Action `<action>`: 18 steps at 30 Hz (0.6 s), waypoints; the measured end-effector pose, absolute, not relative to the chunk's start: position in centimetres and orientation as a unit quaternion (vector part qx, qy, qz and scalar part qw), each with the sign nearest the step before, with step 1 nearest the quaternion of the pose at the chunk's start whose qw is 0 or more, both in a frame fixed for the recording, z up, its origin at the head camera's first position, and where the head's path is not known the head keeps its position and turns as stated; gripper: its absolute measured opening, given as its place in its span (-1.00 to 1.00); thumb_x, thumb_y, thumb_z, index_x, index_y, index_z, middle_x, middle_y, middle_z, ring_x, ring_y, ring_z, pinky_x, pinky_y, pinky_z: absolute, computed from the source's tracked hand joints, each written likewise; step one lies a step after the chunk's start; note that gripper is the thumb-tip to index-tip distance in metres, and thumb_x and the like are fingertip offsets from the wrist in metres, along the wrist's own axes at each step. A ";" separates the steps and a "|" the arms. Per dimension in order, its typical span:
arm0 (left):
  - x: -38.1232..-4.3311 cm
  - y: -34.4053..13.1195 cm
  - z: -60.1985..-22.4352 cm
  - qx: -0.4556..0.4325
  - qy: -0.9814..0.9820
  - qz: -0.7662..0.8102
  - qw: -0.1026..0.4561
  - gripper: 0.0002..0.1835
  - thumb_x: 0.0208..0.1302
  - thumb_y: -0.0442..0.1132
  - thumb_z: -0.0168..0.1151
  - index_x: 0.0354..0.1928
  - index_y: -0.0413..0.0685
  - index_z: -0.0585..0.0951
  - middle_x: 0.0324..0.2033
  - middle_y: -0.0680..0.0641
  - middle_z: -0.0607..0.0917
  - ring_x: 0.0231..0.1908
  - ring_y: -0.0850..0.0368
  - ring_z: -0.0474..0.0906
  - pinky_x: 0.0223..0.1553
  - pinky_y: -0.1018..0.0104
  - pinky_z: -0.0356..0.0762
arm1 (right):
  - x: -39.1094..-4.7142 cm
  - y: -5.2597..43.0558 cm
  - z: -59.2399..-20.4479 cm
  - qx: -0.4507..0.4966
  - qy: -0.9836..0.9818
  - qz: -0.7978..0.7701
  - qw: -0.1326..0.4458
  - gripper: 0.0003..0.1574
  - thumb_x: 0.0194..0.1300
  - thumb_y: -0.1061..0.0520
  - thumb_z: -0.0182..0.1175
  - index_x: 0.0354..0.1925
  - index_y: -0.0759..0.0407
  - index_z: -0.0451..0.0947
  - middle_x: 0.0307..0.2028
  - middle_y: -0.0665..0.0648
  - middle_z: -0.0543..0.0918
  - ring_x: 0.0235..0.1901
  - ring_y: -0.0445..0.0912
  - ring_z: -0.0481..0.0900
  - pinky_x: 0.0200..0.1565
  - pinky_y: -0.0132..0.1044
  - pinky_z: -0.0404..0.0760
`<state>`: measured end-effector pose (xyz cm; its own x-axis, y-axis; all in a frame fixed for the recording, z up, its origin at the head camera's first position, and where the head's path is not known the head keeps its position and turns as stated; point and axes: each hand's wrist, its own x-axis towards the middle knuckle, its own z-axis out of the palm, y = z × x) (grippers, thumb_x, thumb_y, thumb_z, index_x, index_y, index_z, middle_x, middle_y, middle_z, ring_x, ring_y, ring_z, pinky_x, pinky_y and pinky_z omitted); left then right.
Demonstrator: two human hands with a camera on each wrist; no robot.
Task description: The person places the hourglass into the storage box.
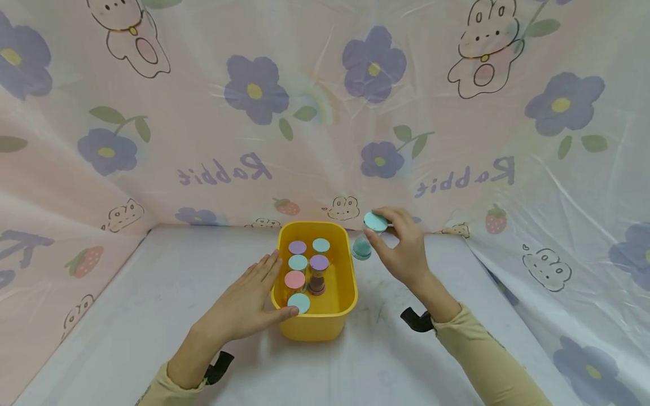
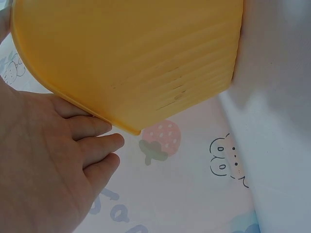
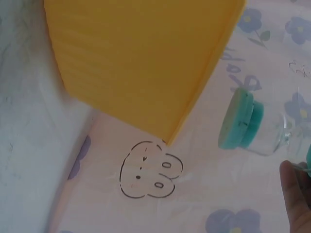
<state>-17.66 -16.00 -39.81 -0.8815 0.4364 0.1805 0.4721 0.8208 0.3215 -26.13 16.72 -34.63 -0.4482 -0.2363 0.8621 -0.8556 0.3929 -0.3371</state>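
My right hand (image 1: 406,251) pinches a clear sand timer (image 1: 362,248) by its teal top cap, holding it tilted just right of a yellow bin (image 1: 313,328). Teal sand sits in its lower bulb. In the right wrist view the timer's far teal cap (image 3: 240,119) and its narrow glass waist show. My left hand (image 1: 241,307) lies with straight fingers along the bin's left rim, its thumb over the near left corner. Inside the bin stand several more sand timers with pink (image 1: 294,279), purple (image 1: 319,262) and teal (image 1: 298,303) caps.
The bin stands on a white-covered table (image 1: 152,293). Behind and beside it hangs a pale pink sheet (image 1: 315,169) printed with flowers and rabbits. A black piece (image 1: 417,320) sticks out at the right wrist, another (image 1: 219,367) at the left.
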 end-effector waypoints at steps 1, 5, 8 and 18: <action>-17.7 -16.0 -39.8 -0.238 -0.953 -0.182 0.050 0.22 0.30 0.62 -0.06 0.62 -0.28 0.09 0.65 -0.20 -0.03 0.62 -0.21 -0.07 0.58 -0.17 -0.01 | -25.9 16.5 -34.7 0.371 -0.746 0.409 0.372 -0.45 0.18 0.43 0.46 0.15 0.41 0.60 0.05 0.31 0.63 -0.04 0.10 0.66 0.07 -0.52 0.64; -17.7 -16.0 -39.8 -0.238 -0.952 -0.184 0.047 0.22 0.31 0.61 -0.06 0.62 -0.28 0.08 0.65 -0.20 -0.04 0.62 -0.21 -0.08 0.58 -0.18 -0.02 | -25.3 15.7 -35.0 0.383 -0.748 0.405 0.360 -0.45 0.18 0.42 0.46 0.15 0.39 0.60 0.06 0.29 0.63 -0.04 0.10 0.66 0.05 -0.54 0.64; -17.7 -15.9 -39.8 -0.237 -0.953 -0.184 0.045 0.23 0.30 0.62 -0.06 0.62 -0.28 0.07 0.65 -0.19 -0.05 0.62 -0.21 -0.09 0.58 -0.18 -0.02 | -25.0 15.2 -35.3 0.391 -0.749 0.404 0.351 -0.43 0.15 0.43 0.47 0.14 0.39 0.59 0.07 0.28 0.62 -0.04 0.08 0.66 0.04 -0.52 0.65; -17.6 -15.9 -39.8 -0.236 -0.952 -0.187 0.054 0.21 0.32 0.60 -0.04 0.62 -0.28 0.10 0.65 -0.20 -0.02 0.61 -0.22 -0.06 0.58 -0.19 0.01 | -23.9 13.1 -36.9 0.438 -0.745 0.403 0.300 -0.38 0.11 0.40 0.50 0.15 0.35 0.58 0.05 0.26 0.62 -0.08 0.03 0.67 -0.08 -0.34 0.77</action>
<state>-17.64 -15.95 -39.82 -0.8828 0.4288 0.1920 0.4695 0.8188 0.3304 -23.88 13.12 -36.90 -0.4362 -0.4108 0.8006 -0.8948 0.2919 -0.3377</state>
